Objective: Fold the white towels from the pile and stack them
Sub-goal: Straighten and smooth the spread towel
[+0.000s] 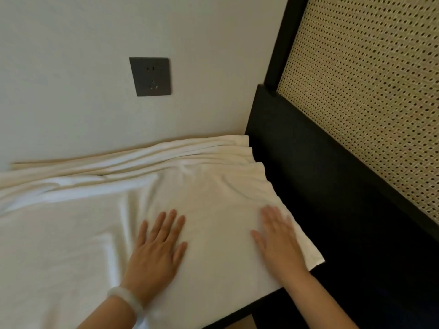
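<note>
I have the left hand (pixel 156 245) and the right hand (pixel 278 238) both laid flat, palms down, fingers straight and slightly spread, gripping nothing. Under both palms lies the white towel (pixel 213 193). It runs on past the fingertips and rucks into long creases (pixel 147 160) against the wall (pixel 71 103). Its free edge sits just outside the right hand, overhanging the dark bed frame (pixel 308 186) a little. More white cloth (pixel 47 245) spreads away from the left hand's outer side, and I cannot tell whether it is the same towel or another from the pile.

I judge this to be the smoothing step before the next fold. To do it well I would sweep both palms outward from the gap between them, pressing lightly so the cloth slides flat instead of dragging. Then I would work out the creases beyond the fingertips and square the edge beside the right hand before folding across.

I can read no writing. The grey socket (pixel 150 76) on the wall above the left hand shows only pin holes, the pale bangle (pixel 126 299) on the left wrist is plain, and no towel label is in view
</note>
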Motion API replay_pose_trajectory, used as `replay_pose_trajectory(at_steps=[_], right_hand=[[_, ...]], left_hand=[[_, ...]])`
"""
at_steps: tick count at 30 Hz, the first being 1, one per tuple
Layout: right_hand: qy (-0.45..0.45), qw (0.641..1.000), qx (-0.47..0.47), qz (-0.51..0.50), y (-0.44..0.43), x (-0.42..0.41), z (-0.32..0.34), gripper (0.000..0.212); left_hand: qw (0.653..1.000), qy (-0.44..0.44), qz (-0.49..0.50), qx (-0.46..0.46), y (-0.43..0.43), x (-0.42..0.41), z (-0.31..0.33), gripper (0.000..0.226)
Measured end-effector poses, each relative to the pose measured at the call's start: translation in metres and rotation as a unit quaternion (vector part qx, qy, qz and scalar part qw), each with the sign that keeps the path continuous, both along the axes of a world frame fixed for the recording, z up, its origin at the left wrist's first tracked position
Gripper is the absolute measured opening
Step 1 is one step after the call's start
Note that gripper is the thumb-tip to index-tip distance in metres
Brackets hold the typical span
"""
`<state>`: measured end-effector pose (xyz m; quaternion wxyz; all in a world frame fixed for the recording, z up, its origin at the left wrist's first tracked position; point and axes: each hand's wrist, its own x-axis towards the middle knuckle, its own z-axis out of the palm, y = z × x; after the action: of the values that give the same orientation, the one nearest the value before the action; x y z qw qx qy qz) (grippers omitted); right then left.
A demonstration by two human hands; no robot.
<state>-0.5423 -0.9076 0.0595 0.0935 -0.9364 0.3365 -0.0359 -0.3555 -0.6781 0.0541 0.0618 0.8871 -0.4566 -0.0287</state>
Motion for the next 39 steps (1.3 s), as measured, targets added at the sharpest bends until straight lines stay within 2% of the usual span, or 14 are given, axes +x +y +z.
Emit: replay_pose_trajectory(at_steps=[2, 4, 7, 9, 11, 13, 15, 16, 20, 22, 26, 32, 36, 39], right_hand=[[-0.022, 0.991, 0.031, 0.13, 0.021, 0.025, -0.001, 0.066], [0.02, 0.984, 0.019, 0.178, 0.016, 0.034, -0.006, 0.065], [0.059, 0.998, -0.016, -0.025, -0.033, 0.017, -0.002, 0.064], [0.078, 0.987, -0.034, -0.138, -0.052, 0.015, 0.011, 0.064], [0.011, 0.994, -0.081, -0.07, -0.043, 0.043, 0.014, 0.063], [-0.042, 0.994, -0.026, 0.098, -0.018, 0.084, 0.014, 0.061], [0.009, 0.969, -0.006, 0.247, -0.005, 0.109, 0.009, 0.063], [0.041, 0.965, -0.006, 0.259, -0.014, 0.114, 0.007, 0.064], [0.085, 0.993, 0.047, 0.063, -0.079, 0.11, 0.014, 0.065], [0.082, 0.996, 0.02, 0.031, -0.081, 0.12, 0.016, 0.066], [0.043, 0.982, -0.027, 0.184, -0.046, 0.125, -0.002, 0.067], [0.093, 0.994, 0.024, 0.049, -0.127, 0.106, 0.023, 0.066], [0.001, 0.989, -0.026, 0.142, -0.072, 0.119, 0.021, 0.067], [0.067, 0.97, -0.03, 0.231, -0.037, 0.102, -0.003, 0.067]], left_hand=[[1.0, -0.001, -0.004, 0.005, 0.012, -0.001, -0.001, 0.065], [1.0, -0.009, -0.01, 0.004, 0.02, 0.0, -0.002, 0.062], [1.0, -0.014, -0.01, 0.006, 0.021, 0.001, -0.003, 0.062], [1.0, -0.009, -0.009, 0.01, 0.02, 0.0, -0.003, 0.062], [1.0, -0.008, -0.009, 0.008, 0.02, 0.001, -0.002, 0.062], [1.0, -0.01, -0.01, 0.01, 0.021, 0.001, -0.003, 0.062], [1.0, -0.005, -0.013, 0.015, 0.021, 0.0, -0.002, 0.061], [1.0, -0.004, -0.013, 0.014, 0.021, 0.001, -0.002, 0.061], [1.0, -0.006, -0.015, 0.0, 0.02, -0.001, 0.0, 0.06], [1.0, -0.003, -0.018, -0.006, 0.02, 0.0, 0.0, 0.059], [1.0, 0.0, -0.02, -0.015, 0.021, 0.0, -0.001, 0.059], [1.0, 0.008, -0.015, 0.011, 0.02, -0.001, -0.001, 0.06], [0.999, 0.029, -0.014, 0.017, 0.019, 0.0, -0.003, 0.06], [0.998, 0.038, -0.023, 0.036, 0.018, 0.003, -0.001, 0.061]])
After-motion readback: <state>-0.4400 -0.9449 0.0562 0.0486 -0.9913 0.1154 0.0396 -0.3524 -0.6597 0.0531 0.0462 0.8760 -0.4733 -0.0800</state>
